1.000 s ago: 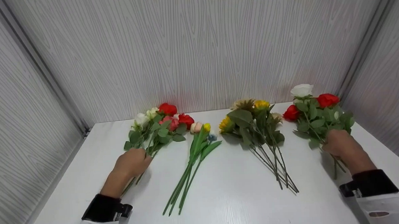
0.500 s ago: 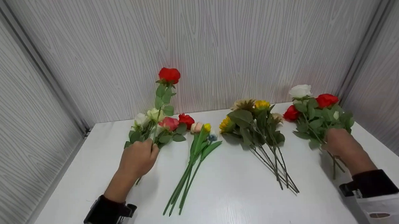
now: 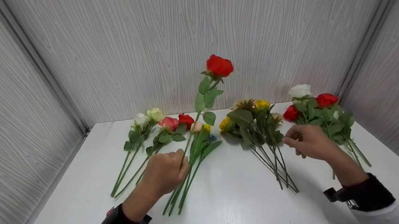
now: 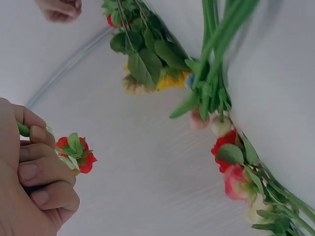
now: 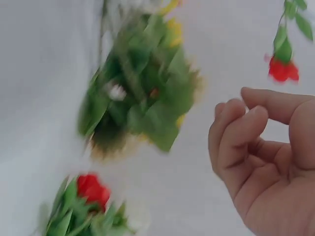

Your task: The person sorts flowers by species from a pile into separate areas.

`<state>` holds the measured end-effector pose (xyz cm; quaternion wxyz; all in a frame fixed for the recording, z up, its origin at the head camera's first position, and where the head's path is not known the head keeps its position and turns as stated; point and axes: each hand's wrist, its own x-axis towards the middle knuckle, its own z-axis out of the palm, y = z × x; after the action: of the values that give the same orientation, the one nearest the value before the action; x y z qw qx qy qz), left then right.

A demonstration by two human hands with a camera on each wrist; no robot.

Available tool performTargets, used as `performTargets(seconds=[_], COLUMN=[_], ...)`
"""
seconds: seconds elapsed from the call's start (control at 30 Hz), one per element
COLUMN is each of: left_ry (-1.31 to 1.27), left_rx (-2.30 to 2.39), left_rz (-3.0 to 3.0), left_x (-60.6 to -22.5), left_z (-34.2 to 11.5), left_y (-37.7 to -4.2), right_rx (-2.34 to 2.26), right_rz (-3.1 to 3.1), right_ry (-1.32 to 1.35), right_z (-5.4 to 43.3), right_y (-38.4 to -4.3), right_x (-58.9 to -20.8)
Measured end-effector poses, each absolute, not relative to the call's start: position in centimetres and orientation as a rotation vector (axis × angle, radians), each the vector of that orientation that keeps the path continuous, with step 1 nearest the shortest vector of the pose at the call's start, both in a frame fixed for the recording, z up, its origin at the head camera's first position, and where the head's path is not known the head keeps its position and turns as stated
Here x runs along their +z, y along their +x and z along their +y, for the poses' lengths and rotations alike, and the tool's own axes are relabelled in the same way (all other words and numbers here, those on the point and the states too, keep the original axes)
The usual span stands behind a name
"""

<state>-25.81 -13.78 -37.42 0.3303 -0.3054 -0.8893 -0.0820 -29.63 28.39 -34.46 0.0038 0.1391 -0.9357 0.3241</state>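
Note:
My left hand [image 3: 165, 171] grips the stem of a long red rose [image 3: 219, 65], raised upright with its bloom leaning right. In the left wrist view the fingers [image 4: 47, 167] curl round the green stem and the rose bloom [image 4: 81, 161] points away. Behind that stem lie the tulips [image 3: 199, 146], partly covered by the hand. My right hand [image 3: 310, 142] hovers, fingers loosely bent and holding nothing, between the sunflower bunch [image 3: 241, 118] and a bunch of red and white roses [image 3: 327, 101]. The right wrist view shows a gap between its thumb and fingertips [image 5: 256, 115].
On the white table [image 3: 236, 203], pale roses [image 3: 141, 120], a pink rose [image 3: 169, 123] and a smaller red rose [image 3: 186, 120] lie at the left. Sunflower stems stretch towards the front. A grey wood-grain panel [image 3: 197, 42] closes off the back, with others at both sides.
My left hand has lifted the red rose from the left bunch and carried it right, over the tulips. My right hand has let go of the right-hand roses and moved left.

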Motion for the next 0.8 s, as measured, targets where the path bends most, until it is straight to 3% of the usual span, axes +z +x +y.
performTargets(seconds=[0.37, 0.57, 0.8], left_ry=[-1.152, -1.241, -1.263], left_rx=[-0.262, -0.241, -0.280], left_rz=[-2.143, -2.055, -2.174], left_x=[-38.7, -39.8, -39.5], left_z=[-8.4, -6.9, -7.5], left_y=[-21.0, -19.9, -20.0], right_rx=[2.091, 2.653, 2.474], right_rz=[-2.660, -2.232, -2.269], right_ry=[1.189, 1.258, 1.249], right_z=[17.9, 16.4, 16.7], right_y=[-23.6, -21.8, -22.1], right_x=[-36.9, -37.8, -37.1])
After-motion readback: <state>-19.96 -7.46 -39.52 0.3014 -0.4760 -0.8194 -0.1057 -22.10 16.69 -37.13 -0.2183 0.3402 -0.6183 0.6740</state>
